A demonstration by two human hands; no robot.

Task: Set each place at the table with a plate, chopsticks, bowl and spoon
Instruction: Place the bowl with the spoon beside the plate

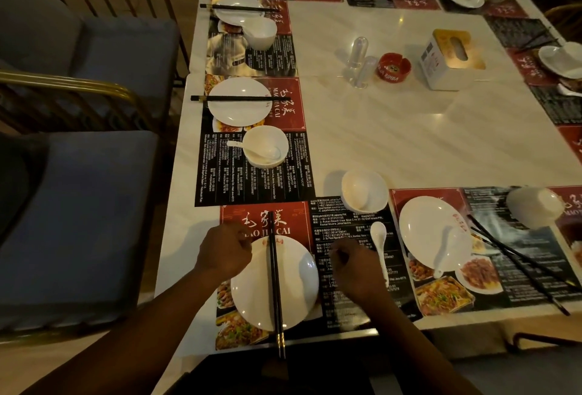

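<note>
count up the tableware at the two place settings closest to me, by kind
white round plates: 2
white deep bowls: 2
pairs of black chopsticks: 2
white soup spoons: 2
total: 8

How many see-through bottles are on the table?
2. Both stand mid-table, left of the red ashtray: the far bottle and, closer to the ashtray, the near bottle. More could hide behind the tissue box.
</note>
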